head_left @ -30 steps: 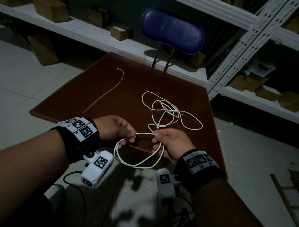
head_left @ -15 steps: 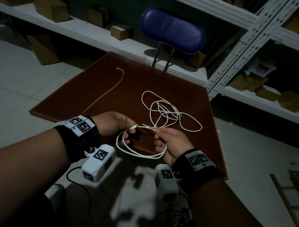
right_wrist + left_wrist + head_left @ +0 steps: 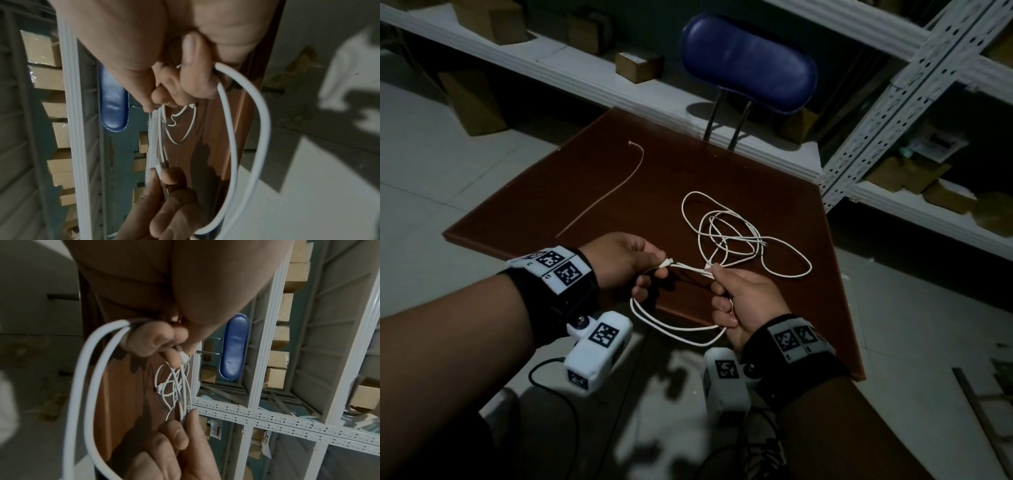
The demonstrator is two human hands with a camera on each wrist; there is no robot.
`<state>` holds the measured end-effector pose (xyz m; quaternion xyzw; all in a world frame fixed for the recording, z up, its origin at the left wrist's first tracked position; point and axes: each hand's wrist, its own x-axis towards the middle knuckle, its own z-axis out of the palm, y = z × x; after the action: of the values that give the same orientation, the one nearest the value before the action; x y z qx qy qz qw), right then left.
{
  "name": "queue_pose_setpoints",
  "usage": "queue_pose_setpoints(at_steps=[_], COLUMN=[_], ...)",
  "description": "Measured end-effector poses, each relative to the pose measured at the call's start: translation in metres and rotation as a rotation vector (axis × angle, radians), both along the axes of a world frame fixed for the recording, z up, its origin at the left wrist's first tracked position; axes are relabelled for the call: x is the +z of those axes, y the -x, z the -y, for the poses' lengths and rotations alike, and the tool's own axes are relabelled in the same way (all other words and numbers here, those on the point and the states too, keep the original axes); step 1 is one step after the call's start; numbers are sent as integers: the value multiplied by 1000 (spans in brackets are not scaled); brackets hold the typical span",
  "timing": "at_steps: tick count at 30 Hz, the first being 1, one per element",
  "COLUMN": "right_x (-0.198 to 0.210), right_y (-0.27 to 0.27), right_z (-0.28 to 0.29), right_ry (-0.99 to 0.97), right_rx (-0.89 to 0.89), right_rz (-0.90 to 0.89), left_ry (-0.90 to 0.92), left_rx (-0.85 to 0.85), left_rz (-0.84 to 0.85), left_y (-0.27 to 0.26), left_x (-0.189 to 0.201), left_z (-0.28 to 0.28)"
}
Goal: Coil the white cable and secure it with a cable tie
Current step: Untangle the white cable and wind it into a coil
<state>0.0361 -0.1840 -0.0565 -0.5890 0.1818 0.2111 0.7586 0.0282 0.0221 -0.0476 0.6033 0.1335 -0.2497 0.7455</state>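
Since the earlier frame, both hands had lifted the loops; left hand (image 3: 625, 263) and right hand (image 3: 743, 298) pinched the light, limp white cable (image 3: 736, 236), best held at bunched strands.

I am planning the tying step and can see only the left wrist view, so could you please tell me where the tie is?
Observer: The tie lies loose on the table, left of the cable, and neither hand holds it.
Operator: Thank you. The loops leave my picture at the bottom; where do they go?
Observer: The right wrist view shows them passing into the right hand's grip, its fingers curled round both strands.
Operator: Are the loops resting on the table?
Observer: No, the head view shows them hanging between the left hand and the right hand, just off the table's near edge.
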Motion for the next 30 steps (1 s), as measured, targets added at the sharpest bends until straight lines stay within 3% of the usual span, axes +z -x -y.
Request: queue_pose_setpoints(at_steps=[6,16,19,25,30], right_x=[-2,-4,-2,0,1], right_y=[-1,0,0,0,-2], right_z=[1,2,3,2,6], right_ry=[-3,35,15,0,26], right_rx=[-3,54,43,39,64], right_rz=[-26,-56,-66,-55,-36], left_ry=[-34,71,27,-250,-194], left_rx=[32,-28,-15,-42,-121], left_rz=[7,-103,-43,130,156], left_y=[0,-3,-2,2,2], left_x=[3,-2,-3,-3,-3], left_z=[1,-3,-2,3,1])
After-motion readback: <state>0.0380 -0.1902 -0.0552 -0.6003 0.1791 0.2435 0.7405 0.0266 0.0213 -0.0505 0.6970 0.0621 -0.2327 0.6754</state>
